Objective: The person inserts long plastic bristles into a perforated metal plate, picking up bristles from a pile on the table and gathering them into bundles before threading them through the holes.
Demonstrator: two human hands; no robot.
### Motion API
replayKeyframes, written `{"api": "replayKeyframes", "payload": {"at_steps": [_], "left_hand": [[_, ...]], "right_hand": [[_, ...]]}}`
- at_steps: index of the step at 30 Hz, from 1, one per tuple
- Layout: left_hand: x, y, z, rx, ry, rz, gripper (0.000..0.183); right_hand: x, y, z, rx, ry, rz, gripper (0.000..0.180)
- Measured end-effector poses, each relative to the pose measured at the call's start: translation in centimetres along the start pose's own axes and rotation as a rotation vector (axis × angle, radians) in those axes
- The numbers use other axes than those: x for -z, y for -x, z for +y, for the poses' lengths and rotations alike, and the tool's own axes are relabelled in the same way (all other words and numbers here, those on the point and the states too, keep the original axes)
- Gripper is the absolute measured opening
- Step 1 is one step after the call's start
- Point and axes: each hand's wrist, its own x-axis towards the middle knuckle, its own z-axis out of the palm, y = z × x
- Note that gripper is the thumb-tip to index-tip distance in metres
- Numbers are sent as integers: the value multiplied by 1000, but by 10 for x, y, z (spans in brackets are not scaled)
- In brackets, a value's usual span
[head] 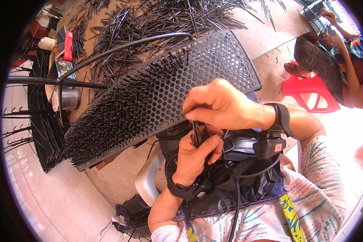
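My left hand (pixel 196 148) is closed around a small bundle of black strips (pixel 198 134), held upright above my lap. Just over it, my right hand (pixel 220 106) pinches the top of a strip between thumb and forefinger; the fingers partly cover it. In front of both hands lies a long black perforated panel (pixel 169 99), slanting from lower left to upper right. Black strip ends (pixel 109 118) stand densely in the holes of its left part and thin out towards the middle. At its right end the holes (pixel 224 57) are bare.
A bent black metal rod (pixel 133 44) arches over the panel. Loose black strips (pixel 157 18) are heaped behind it. At left are a wire spool (pixel 66 99), a red box (pixel 68 45) and stacked dark panels (pixel 44 121). A person (pixel 348 60) sits near a red stool (pixel 311 93).
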Motion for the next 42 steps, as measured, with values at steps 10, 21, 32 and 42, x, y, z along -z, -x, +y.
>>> {"api": "replayKeyframes", "payload": {"at_steps": [10, 21, 32, 42], "left_hand": [[0, -2, -1, 63, 12, 72, 15], [2, -2, 1, 85, 65, 106, 16], [5, -2, 1, 104, 89, 97, 17], [5, -2, 1, 103, 79, 106, 16]], "right_hand": [[19, -5, -1, -58, -101, 586, 11], [47, -28, 38, 488, 661, 679, 11], [49, -36, 36, 725, 804, 388, 22], [42, -39, 43, 604, 595, 296, 18]]}}
